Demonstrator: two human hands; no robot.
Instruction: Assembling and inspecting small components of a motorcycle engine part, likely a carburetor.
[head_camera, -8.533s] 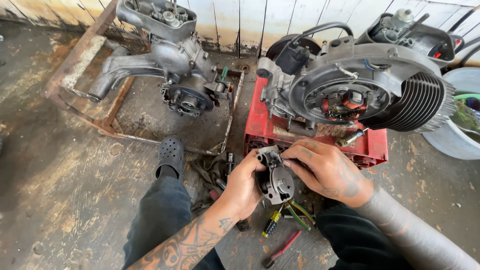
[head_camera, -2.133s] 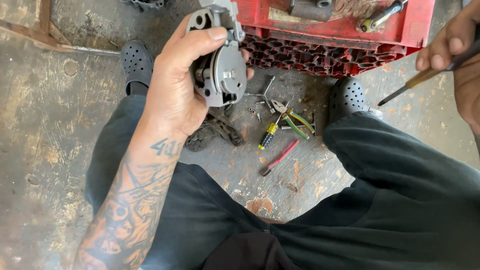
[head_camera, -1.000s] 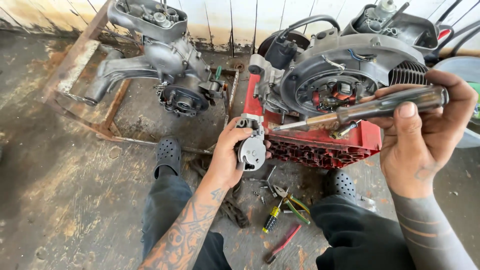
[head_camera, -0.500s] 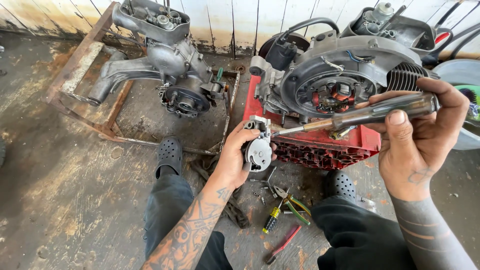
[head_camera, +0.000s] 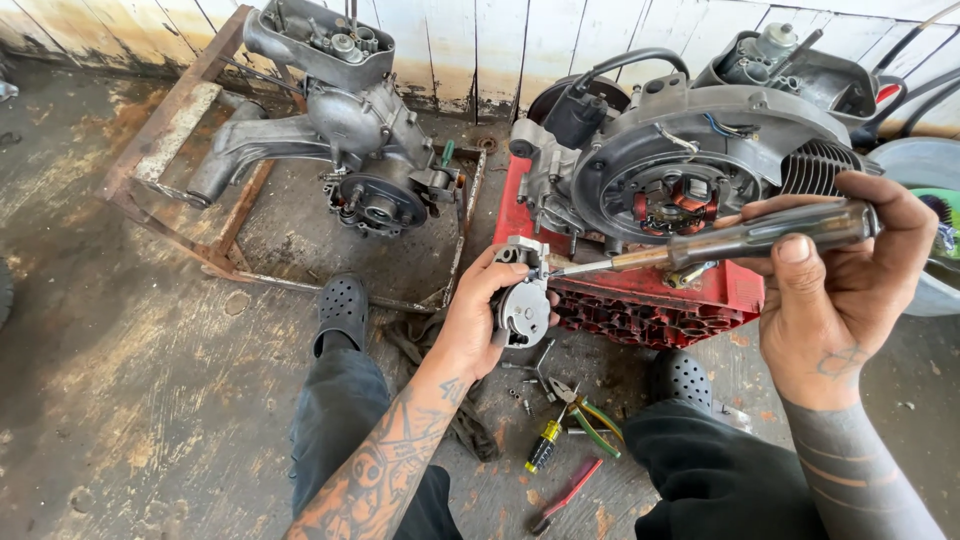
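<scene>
My left hand (head_camera: 478, 322) grips a small grey metal engine part (head_camera: 523, 305) with a round face, held upright in front of the red crate (head_camera: 690, 300). My right hand (head_camera: 835, 295) holds a long screwdriver (head_camera: 720, 242) by its clear amber handle. The shaft runs left and its tip touches the top of the grey part. Behind it, a dark engine (head_camera: 690, 160) with an open round side sits on the crate.
A second grey engine (head_camera: 350, 130) rests on a rusty metal frame (head_camera: 190, 170) at the left. Pliers (head_camera: 585, 410), a yellow-handled screwdriver (head_camera: 545, 445) and a red-handled tool (head_camera: 565, 492) lie on the concrete between my legs. A pale tub (head_camera: 925, 215) stands at the right.
My right hand picked up the screwdriver and brought its tip onto the grey part. My left hand kept holding the part and raised it toward the crate.
</scene>
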